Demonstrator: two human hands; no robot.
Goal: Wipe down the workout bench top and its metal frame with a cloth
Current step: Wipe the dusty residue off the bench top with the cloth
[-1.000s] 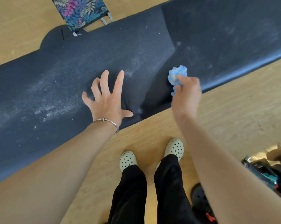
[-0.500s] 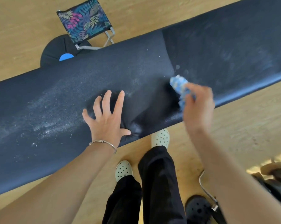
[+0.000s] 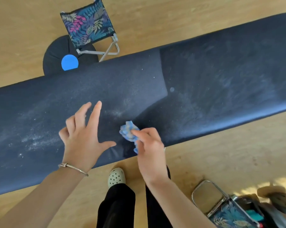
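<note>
Cloth (image 3: pixel 128 131): small blue crumpled wad, soft and patterned, pinched in the fingertips of the right hand (image 3: pixel 149 148). It sat pressed on the bench top (image 3: pixel 213 89) near the front edge. Half a second before, it was up by the seam between the two pads; it had since come down and left, ending just beside the left thumb. Judged a wiping stroke in progress.

The left hand (image 3: pixel 83 137) held nothing. It had been flat and splayed as a brace; now the index and middle fingers were straight and the other two bent, and whether the palm still touched I cannot tell.

Bench top was dark, matte, finely grained vinyl, padded, dented near the hands. White powdery dust (image 3: pixel 35 140) still streaked the left part, so plenty remained. The metal frame was not visible.

Around it: a thin metal bracelet (image 3: pixel 73 167) on the left wrist, wood-look floor (image 3: pixel 221 162), a leaf-print folding stool (image 3: pixel 88 25) and a black disc (image 3: pixel 56 53) behind.
</note>
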